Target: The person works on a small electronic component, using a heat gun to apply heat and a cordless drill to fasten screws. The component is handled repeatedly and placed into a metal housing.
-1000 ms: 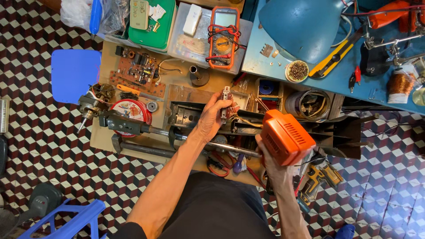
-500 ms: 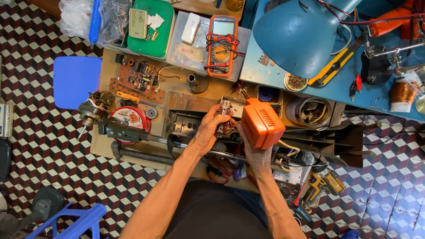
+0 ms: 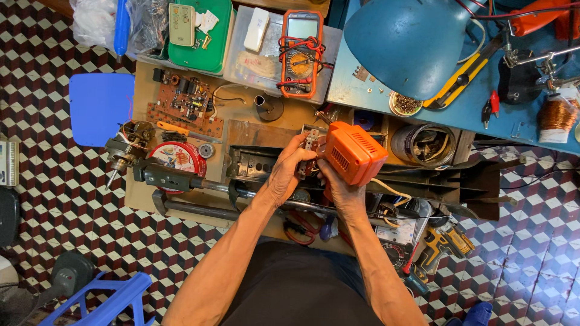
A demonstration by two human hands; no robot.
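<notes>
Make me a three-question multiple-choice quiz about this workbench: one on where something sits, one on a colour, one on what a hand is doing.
1. Where does the multimeter lie?
A. on the floor
B. on a clear box beyond the hands
C. on the blue stool

2. What colour is the lamp shade?
A. blue
B. red
C. white

3. What is the right hand doing?
A. resting flat and empty
B. gripping the orange housing
C. holding a yellow knife

Answers:
1 B, it rests on the clear box at the bench's far edge.
2 A, the shade is blue.
3 B, it grips the orange housing, while the left hand holds a small part against it.
</notes>
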